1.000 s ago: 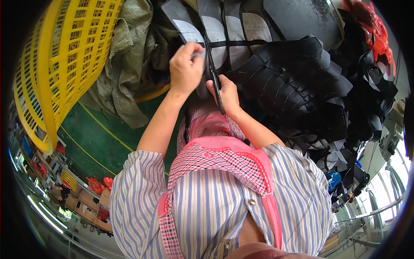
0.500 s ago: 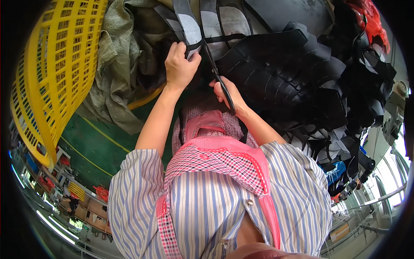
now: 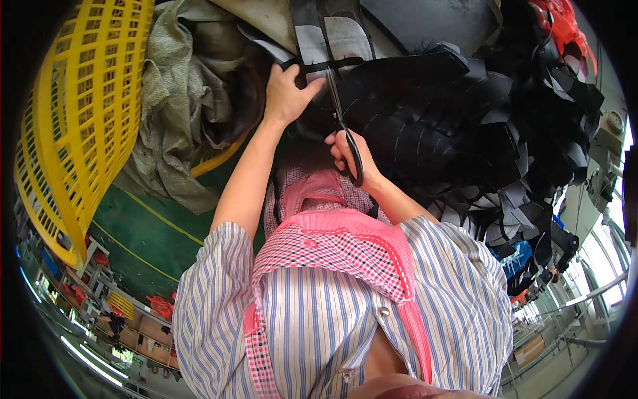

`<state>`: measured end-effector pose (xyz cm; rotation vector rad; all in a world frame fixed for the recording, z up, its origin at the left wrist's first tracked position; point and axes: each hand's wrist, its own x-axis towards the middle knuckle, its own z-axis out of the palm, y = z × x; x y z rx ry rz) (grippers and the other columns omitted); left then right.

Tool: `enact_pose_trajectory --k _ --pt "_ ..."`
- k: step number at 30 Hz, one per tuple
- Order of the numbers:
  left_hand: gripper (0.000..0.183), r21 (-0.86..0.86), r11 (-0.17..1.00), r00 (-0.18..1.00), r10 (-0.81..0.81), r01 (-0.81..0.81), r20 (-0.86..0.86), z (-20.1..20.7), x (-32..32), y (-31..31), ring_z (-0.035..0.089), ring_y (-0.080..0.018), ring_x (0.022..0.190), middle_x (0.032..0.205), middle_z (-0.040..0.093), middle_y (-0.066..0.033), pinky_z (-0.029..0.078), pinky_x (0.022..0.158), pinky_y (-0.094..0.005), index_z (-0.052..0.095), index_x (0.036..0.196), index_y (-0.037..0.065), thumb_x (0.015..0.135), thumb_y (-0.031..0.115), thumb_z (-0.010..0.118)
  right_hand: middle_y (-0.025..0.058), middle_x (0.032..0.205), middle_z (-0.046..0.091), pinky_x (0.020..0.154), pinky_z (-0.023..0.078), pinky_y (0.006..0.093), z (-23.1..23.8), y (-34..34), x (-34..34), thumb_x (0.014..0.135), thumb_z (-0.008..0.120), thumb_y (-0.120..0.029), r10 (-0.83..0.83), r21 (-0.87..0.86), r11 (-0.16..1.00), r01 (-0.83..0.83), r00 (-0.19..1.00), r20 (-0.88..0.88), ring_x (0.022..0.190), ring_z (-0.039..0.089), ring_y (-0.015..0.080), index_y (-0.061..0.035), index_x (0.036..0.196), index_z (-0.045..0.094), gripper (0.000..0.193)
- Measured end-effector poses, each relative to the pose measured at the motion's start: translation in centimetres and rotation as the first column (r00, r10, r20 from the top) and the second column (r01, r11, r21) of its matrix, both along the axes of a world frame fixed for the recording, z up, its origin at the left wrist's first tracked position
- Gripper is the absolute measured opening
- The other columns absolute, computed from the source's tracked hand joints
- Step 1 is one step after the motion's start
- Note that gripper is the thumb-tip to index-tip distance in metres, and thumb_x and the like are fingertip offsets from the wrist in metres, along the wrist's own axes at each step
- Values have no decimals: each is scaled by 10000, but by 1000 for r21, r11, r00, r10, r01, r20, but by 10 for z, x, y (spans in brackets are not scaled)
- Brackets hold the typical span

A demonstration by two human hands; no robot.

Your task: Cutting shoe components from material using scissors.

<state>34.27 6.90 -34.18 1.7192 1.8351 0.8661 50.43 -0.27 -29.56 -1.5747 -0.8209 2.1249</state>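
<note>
My right hand point(image 3: 354, 158) is closed round the handles of black-handled scissors point(image 3: 337, 110). Their blades point away from me and reach a dark band that joins a row of black and grey-white pieces point(image 3: 345, 43). Just left of the blades, my left hand point(image 3: 290, 100) has its thumb spread away from the fingers. Its fingertips touch the dark band, beside a loose-looking strip point(image 3: 271, 46) with a pale face. The far side of these fingers is hidden. Right of the scissors lies a large black sheet-like piece point(image 3: 412, 100) with pale dashed lines.
A yellow slatted plastic basket point(image 3: 93, 100) stands at the left, next to crumpled olive woven cloth point(image 3: 173, 100). Black and grey pieces point(image 3: 531, 133) are heaped at the right, with a red plastic bag point(image 3: 565, 30) above. The green floor point(image 3: 146, 233) has yellow lines.
My left hand's thumb has moved apart from its fingers. The scissors have moved slightly right and toward me. Fewer pale pieces show in the row ahead of the blades.
</note>
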Motion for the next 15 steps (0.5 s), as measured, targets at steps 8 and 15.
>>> enact_pose_trajectory --k 8,15 --pt "188 218 963 986 164 -156 -18 27 25 -12 480 -339 629 725 444 -163 405 516 -394 494 677 20 582 90 641 -26 619 402 455 316 172 0 4 4 795 455 -500 -9 -27 1000 8 999 -36 506 368 49 -36 871 466 471" --pt "173 205 973 992 114 -101 -48 58 22 -9 481 -328 616 716 443 -151 407 509 -390 484 670 32 584 76 628 105 556 500 514 400 348 1 40 11 682 568 -482 183 260 914 -311 890 418 531 522 232 -3 696 492 485"
